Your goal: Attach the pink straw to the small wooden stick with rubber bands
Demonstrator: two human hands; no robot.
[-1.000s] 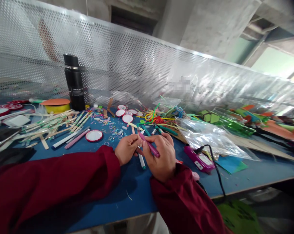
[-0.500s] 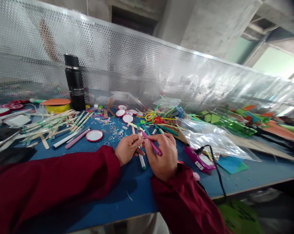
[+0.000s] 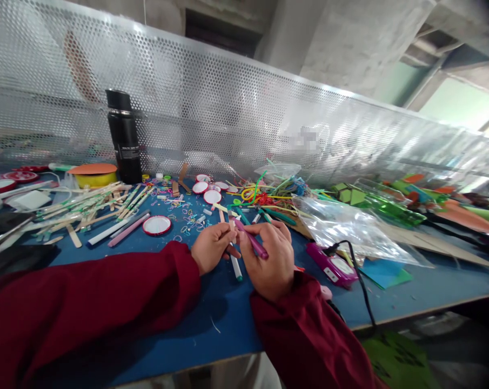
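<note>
Little has shifted in the last second: both hands sit at the same spot, and only the purple marker has tipped a touch, its near end now slightly further from the left hand than before.

Blue table runs across the view, backed by a perforated metal screen. A black flask stands upright near the screen on the left, beside a spread of wooden sticks. To the right of the hands lies a crumpled plastic bag, and just beside it a pink device with a black cable trailing over the table edge.

Right hand is closed around the marker, thumb and fingers gripping its lower half so it slants up and to the left. Left hand is curled, its fingertips pinching the marker's far end – whether on a cap or the bare tip is hard to tell. The marker is held just above the table, over a white pen lying flat between the hands. A red-rimmed disc and loose rubber bands lie nearby.
</note>
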